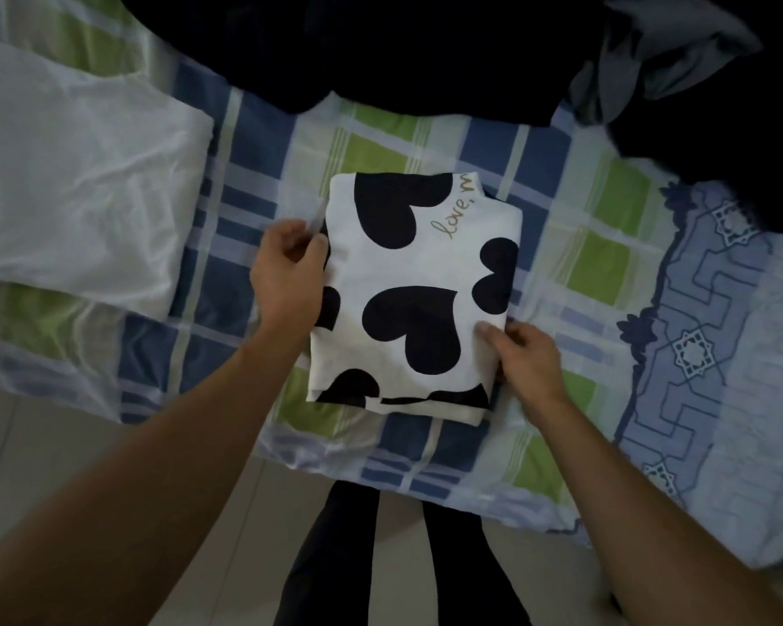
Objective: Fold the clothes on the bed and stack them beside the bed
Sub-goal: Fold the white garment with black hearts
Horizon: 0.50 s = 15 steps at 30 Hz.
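A white garment with black hearts (pixel 419 273) lies folded into a compact rectangle in the middle of the checked bed sheet (pixel 606 264). My left hand (pixel 288 273) grips its left edge with the fingers curled around the fabric. At the lower right corner my right hand (pixel 523 354) pinches the same garment, thumb on top. A heap of dark clothes (pixel 426 47) lies unfolded at the far side of the bed, with a grey garment (pixel 661 52) on it at the right.
A white pillow (pixel 73 183) lies at the left. A blue patterned cloth (pixel 715 336) covers the bed's right part. The bed's near edge runs below the garment, with pale tiled floor (pixel 87 445) and my dark-trousered legs (pixel 335 558) beneath.
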Available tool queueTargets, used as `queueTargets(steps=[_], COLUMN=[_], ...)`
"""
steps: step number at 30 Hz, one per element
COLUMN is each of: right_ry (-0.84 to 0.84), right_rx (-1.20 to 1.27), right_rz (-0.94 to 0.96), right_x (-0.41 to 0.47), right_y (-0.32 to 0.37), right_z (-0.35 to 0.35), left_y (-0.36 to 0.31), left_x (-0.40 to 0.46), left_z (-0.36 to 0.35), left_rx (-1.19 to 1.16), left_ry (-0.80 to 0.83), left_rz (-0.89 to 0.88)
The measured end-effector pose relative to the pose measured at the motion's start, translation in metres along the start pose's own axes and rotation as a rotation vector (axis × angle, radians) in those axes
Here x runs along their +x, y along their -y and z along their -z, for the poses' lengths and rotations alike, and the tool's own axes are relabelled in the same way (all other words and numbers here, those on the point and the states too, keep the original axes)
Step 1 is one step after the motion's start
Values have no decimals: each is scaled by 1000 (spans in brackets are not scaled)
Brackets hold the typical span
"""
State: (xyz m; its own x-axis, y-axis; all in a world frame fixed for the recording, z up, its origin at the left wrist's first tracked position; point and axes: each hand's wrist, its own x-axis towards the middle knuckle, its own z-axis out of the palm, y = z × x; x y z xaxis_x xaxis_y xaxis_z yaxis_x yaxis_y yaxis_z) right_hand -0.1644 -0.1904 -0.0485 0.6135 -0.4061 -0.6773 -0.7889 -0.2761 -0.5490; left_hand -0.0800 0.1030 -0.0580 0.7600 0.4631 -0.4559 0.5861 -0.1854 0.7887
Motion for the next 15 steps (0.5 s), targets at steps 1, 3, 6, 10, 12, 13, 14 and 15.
queueTargets(steps=[1,3,6,10,12,13,14,15], right_ry=[70,203,351,290,173,101,32,-25], right_rx=[35,138,347,411,398,383,370,358], right_rz=[-35,-74,-150,-134,-100,-75,-45,-9], right_x=[-2,-4,-10,-18,-25,-29,-33,-36], right_y=[-5,-15,-27,-35,-33,-29,-24,-17], right_z=[0,-1,-8,-19,-24,-25,-27,-27], left_y=[-2,-8,-18,-23,-21,-20,-19,-18], left_x=[2,8,26,44,42,38,33,28], left_z=[0,0,-3,-16,-22,-24,-23,-21], left_rx=[-39,-63,-39,-44,-83,-97,-117,-146], left_ry=[52,250,455,666,698,646,564,485], left_rz=[58,126,202,337,346,328,306,286])
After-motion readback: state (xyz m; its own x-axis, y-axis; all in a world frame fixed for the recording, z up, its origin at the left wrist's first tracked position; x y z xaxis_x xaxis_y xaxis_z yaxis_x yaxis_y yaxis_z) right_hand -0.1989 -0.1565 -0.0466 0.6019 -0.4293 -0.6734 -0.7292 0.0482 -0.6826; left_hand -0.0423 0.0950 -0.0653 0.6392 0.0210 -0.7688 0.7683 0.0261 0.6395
